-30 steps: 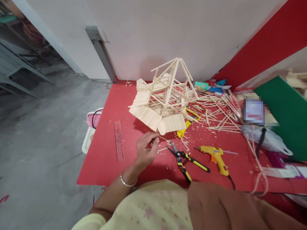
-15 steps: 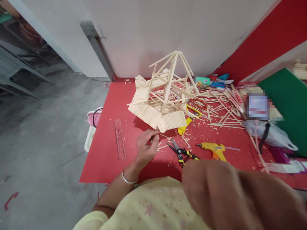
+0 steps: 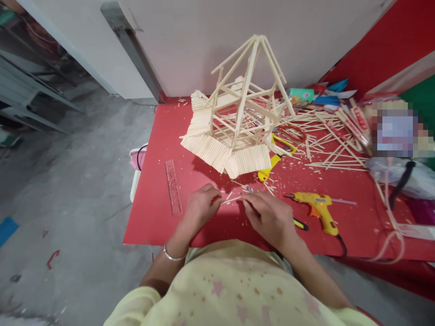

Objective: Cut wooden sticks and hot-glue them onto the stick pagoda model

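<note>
A short thin wooden stick [image 3: 232,199] spans the gap between my hands, low over the table. My left hand [image 3: 203,207] pinches its left end. The fingertips of my right hand [image 3: 270,218] are closed at its other end. Beneath my right hand lie the cutting pliers, mostly hidden, with one black-and-yellow handle [image 3: 301,224] showing. Just beyond my hands stands a stick-built house model [image 3: 240,113], with an open pointed roof frame and slatted panels [image 3: 207,154] flaring around its base.
A clear ruler [image 3: 173,188] lies to the left on the red table [image 3: 149,217]. At right are a yellow glue gun [image 3: 316,203] with its cord, yellow-handled scissors [image 3: 270,168], loose sticks [image 3: 336,149] and a plastic bag [image 3: 404,176]. Stick scraps litter the middle.
My right hand has come down from close to the camera to the table, over the pliers, meeting the stick. My left hand stays near the model's front. The view has shifted slightly.
</note>
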Demonstrator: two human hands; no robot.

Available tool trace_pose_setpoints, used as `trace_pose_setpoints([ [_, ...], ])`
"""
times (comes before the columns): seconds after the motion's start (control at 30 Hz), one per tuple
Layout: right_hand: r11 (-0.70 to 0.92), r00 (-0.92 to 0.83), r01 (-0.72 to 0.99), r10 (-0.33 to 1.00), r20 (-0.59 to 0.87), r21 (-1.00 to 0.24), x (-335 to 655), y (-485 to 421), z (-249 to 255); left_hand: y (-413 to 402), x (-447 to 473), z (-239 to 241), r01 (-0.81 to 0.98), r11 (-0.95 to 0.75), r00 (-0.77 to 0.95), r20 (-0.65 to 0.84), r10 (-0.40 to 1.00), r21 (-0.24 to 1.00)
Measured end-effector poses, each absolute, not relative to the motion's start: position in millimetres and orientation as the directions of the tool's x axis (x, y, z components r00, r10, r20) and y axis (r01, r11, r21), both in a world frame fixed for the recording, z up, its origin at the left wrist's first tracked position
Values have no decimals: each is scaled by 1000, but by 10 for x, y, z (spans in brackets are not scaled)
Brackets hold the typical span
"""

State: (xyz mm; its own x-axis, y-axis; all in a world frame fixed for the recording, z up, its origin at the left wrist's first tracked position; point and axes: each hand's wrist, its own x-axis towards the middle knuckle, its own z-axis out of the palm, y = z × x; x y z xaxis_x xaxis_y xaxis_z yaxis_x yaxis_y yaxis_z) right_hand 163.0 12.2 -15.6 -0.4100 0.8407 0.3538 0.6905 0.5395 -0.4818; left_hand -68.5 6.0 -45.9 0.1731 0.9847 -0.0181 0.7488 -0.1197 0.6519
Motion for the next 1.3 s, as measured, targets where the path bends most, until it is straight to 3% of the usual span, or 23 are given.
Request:
trace_pose_setpoints([
  [0.3, 453, -317, 777, 882, 350, -438, 1740, 183, -325, 50, -534, -436, 829, -79, 149, -82, 985, 553],
  [0.63, 506, -355, 740, 853, 383, -444, 1705, 187, -332, 181, -240, -566, 946, -192, 227, -111, 968, 261],
  [0.73, 524, -366, 720, 844, 392, -455, 1696, 176, -313, 174, -230, -484, 920, -163, 208, -91, 974, 357],
  [0.8, 545, -369, 686, 832, 415, -482, 1675, 167, -266, 136, -263, -351, 825, -92, 167, -86, 982, 558],
  [0.87, 570, -374, 634, 818, 437, -523, 1634, 156, -196, 80, -315, -198, 578, 11, 151, -121, 981, 816],
  [0.93, 594, -384, 554, 804, 454, -583, 1573, 150, -118, 28, -370, -73, 275, 143, 164, -193, 967, 951],
  [1.07, 615, -362, 388, 787, 501, -686, 1448, 159, -1, -12, -434, 27, -87, 269, 166, -252, 953, 959],
  [1.17, 628, -351, 380, 778, 522, -679, 1436, 141, -6, -9, -445, 17, -121, 276, 148, -258, 955, 953],
  [1.3, 647, -316, 502, 755, 575, -574, 1523, 43, -99, -25, -502, -76, -67, 256, -56, -260, 964, 964],
])
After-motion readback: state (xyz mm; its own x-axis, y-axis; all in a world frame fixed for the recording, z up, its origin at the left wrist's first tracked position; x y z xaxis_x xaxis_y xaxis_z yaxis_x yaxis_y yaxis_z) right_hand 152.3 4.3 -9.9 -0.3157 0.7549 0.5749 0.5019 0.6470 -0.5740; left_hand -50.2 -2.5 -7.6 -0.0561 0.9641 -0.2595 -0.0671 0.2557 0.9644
